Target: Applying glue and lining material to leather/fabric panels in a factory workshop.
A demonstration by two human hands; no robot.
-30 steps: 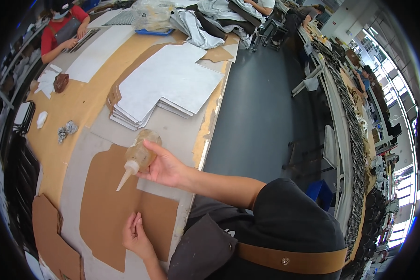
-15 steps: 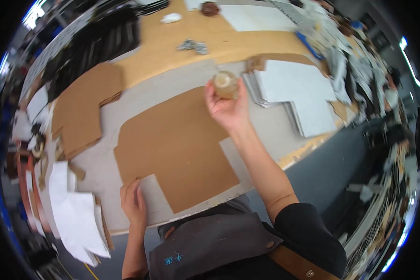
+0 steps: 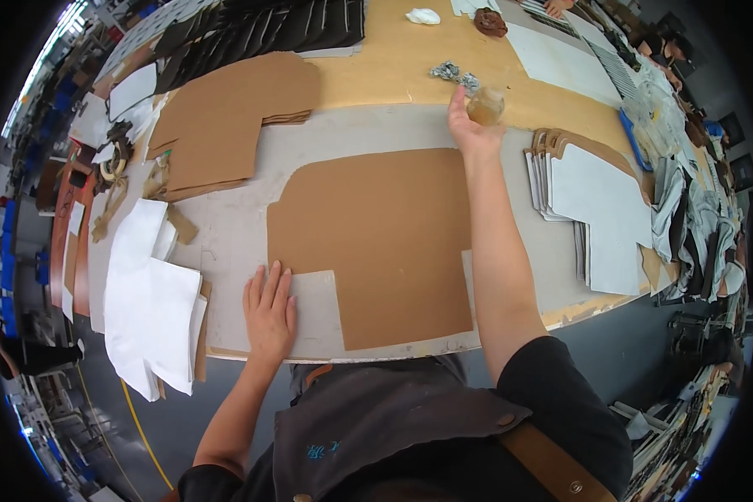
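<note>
Reaching far across the counter (image 3: pixel 226 243), the right hand (image 3: pixel 468 125) has its grip closed around a small clear bottle of amber liquid (image 3: pixel 486 106), held at the far edge of the grey work mat, just short of the bare yellow-brown counter beyond. Left hand (image 3: pixel 269 309) lies flat, fingers spread and holding nothing, pressing the grey sheet at the near edge, just beside the notch of the large brown cut panel (image 3: pixel 376 234). From where I watch, the bottle lies up and to the right of that panel's far corner, close to it; I cannot tell whether the bottle touches the counter. The panel's long side runs left to right, and its notched corner faces the left hand. The right hand is far nearer the bottle; the left is well apart from it. A crumpled silvery clump (image 3: pixel 456 74) sits just beyond the bottle. To the right, a stack of white and grey cut pieces (image 3: pixel 598 217) crowds that side. To the left lie a brown stack (image 3: pixel 226 117) and white sheets (image 3: pixel 155 309). Open room remains over the panel itself.
</note>
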